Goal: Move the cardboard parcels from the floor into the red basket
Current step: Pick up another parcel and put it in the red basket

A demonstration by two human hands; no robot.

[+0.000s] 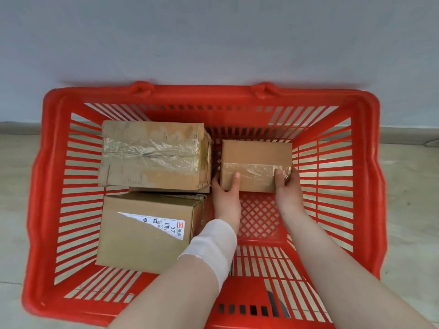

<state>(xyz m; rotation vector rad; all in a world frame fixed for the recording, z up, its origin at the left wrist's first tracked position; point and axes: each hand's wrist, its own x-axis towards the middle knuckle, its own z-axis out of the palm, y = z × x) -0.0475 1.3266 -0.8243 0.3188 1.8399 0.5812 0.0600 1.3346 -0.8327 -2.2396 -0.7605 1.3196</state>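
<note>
A red slatted basket [47, 181] stands on the floor against a wall. Inside it, at the far right, a small taped cardboard parcel [255, 154] is held between both hands. My left hand [225, 198] grips its near left corner, thumb on top. My right hand [288, 188] grips its near right corner. A large tape-wrapped parcel [154, 153] lies at the far left of the basket. A parcel with a white shipping label [145, 236] lies at the near left. A white bandage wraps my left wrist.
The basket's lattice bottom [259, 217] shows bare at the near right. A pale wall [213, 39] rises just behind the basket. Light floor [408, 210] surrounds it, with a thin cable at the right edge.
</note>
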